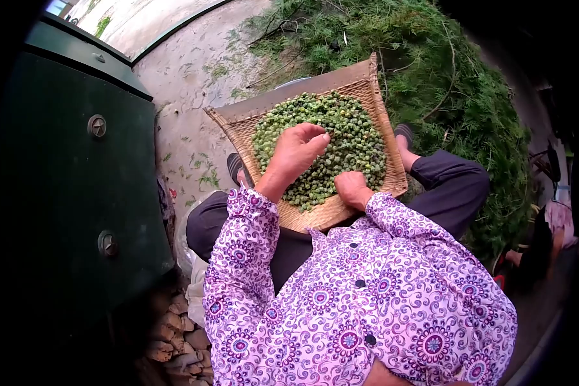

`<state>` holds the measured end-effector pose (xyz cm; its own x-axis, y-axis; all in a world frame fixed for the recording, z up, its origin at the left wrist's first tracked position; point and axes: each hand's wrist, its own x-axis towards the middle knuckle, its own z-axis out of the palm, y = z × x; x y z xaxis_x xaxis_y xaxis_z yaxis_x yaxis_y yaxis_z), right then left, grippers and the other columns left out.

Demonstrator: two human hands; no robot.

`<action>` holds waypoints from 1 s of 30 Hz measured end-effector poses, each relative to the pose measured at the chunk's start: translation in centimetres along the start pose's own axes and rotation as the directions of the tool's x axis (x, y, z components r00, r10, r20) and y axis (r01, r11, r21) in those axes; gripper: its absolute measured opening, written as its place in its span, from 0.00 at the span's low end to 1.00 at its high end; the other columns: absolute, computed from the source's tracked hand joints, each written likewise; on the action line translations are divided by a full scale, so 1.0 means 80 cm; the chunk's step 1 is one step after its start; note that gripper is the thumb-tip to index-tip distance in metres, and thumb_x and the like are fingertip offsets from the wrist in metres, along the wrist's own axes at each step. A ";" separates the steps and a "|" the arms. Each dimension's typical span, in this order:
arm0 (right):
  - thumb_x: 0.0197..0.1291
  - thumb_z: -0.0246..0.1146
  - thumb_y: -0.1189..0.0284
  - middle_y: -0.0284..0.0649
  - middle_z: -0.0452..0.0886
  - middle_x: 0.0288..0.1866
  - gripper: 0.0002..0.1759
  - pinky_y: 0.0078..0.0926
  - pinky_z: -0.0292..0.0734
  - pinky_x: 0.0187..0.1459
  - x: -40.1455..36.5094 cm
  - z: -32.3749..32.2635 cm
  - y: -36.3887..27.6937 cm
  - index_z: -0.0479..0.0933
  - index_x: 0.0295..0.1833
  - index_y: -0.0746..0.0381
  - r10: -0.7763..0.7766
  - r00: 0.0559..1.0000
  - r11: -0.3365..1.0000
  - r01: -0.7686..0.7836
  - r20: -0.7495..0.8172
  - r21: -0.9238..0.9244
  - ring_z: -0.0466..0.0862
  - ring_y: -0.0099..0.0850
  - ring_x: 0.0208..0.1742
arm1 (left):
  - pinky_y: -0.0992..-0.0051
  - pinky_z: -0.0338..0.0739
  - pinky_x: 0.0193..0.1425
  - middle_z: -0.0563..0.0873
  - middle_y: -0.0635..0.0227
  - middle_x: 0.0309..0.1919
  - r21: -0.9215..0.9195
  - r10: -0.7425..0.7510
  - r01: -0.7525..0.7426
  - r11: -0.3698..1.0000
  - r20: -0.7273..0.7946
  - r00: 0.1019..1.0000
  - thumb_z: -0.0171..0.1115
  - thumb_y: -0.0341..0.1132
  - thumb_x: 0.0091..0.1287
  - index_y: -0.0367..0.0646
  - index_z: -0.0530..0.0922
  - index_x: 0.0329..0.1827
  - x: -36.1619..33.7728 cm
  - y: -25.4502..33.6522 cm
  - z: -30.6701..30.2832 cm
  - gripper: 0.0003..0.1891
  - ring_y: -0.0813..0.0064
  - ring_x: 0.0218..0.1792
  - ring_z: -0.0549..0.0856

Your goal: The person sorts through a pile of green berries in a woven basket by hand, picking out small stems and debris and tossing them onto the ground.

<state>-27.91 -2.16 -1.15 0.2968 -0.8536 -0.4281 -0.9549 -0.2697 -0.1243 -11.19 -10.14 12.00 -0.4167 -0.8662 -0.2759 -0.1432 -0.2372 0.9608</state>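
A woven winnowing basket (pixel 294 220) rests across my lap, its wide flat lip pointing away from me. Heaped inside are small green knobby cones (pixel 360 138), a few of them darker or yellowish. Over the middle of the heap, my left hand (pixel 296 153) is closed, with thumb and curled fingers drawn together; whatever they pinch is too small to make out. Lower and to the right, my right hand (pixel 352 188) forms a fist against the near side of the heap. Its fingertips are hidden, so anything in them cannot be seen.
Cut evergreen branches (pixel 418 58) lie piled ahead and to the right. A dark green metal door (pixel 64 161) stands at the left, above broken bricks (pixel 177 328). Part of another person, a bare foot (pixel 513 257), shows at the right edge.
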 end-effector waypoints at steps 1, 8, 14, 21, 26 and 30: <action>0.48 0.56 0.74 0.44 0.83 0.30 0.08 0.34 0.79 0.35 0.000 -0.003 0.000 0.82 0.29 0.60 0.044 0.998 0.999 -0.044 0.042 0.015 0.84 0.38 0.33 | 0.82 0.75 0.34 0.82 0.70 0.31 -0.017 -0.017 0.017 1.000 -0.003 1.000 0.60 0.38 0.62 0.35 0.77 0.45 0.000 0.002 0.000 0.15 0.83 0.30 0.80; 0.40 0.60 0.69 0.47 0.81 0.26 0.10 0.38 0.77 0.35 -0.004 -0.010 0.033 0.80 0.27 0.64 0.190 0.982 0.905 -0.183 0.019 0.383 0.81 0.45 0.29 | 0.81 0.75 0.37 0.82 0.69 0.33 0.029 -0.029 0.028 0.999 0.037 0.999 0.60 0.36 0.61 0.35 0.77 0.45 0.001 -0.002 -0.003 0.14 0.82 0.32 0.80; 0.47 0.60 0.73 0.24 0.70 0.16 0.07 0.13 0.58 0.19 -0.037 -0.108 0.039 0.75 0.21 0.62 -0.016 0.994 0.100 -0.107 0.109 0.989 0.65 0.12 0.18 | 0.77 0.75 0.46 0.80 0.63 0.46 0.243 -0.056 -0.006 0.970 0.248 0.967 0.59 0.32 0.61 0.35 0.72 0.55 -0.004 -0.037 0.020 0.19 0.79 0.43 0.79; 0.46 0.59 0.73 0.30 0.73 0.16 0.06 0.17 0.65 0.21 -0.050 -0.134 0.038 0.76 0.22 0.64 -0.001 0.982 0.407 0.175 -0.191 0.896 0.70 0.16 0.19 | 0.78 0.76 0.37 0.82 0.68 0.37 0.048 -0.289 0.295 0.954 0.394 0.873 0.58 0.30 0.59 0.34 0.76 0.48 -0.003 -0.035 0.036 0.14 0.79 0.32 0.81; 0.41 0.58 0.76 0.47 0.77 0.21 0.05 0.33 0.73 0.28 -0.067 -0.136 0.068 0.77 0.26 0.65 -0.002 0.856 0.912 0.213 -0.517 0.350 0.78 0.39 0.22 | 0.74 0.76 0.39 0.84 0.60 0.32 0.686 -0.321 -0.154 0.711 0.511 0.797 0.60 0.29 0.48 0.39 0.80 0.46 -0.013 -0.027 0.036 0.19 0.71 0.33 0.83; 0.43 0.59 0.76 0.48 0.77 0.27 0.06 0.38 0.73 0.34 -0.065 -0.106 0.145 0.78 0.30 0.63 0.322 0.759 0.917 -0.102 -0.566 0.385 0.79 0.42 0.30 | 0.69 0.76 0.46 0.83 0.54 0.42 0.713 -0.414 -0.304 0.632 0.642 0.645 0.66 0.38 0.45 0.43 0.72 0.58 -0.031 -0.068 0.029 0.33 0.60 0.42 0.82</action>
<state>-40.41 -4.63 7.24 -0.0774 -0.9869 0.1415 -0.9097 0.0118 -0.4152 -11.46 -5.68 7.42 -0.7856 -0.1786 -0.5924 -0.6043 0.4270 0.6727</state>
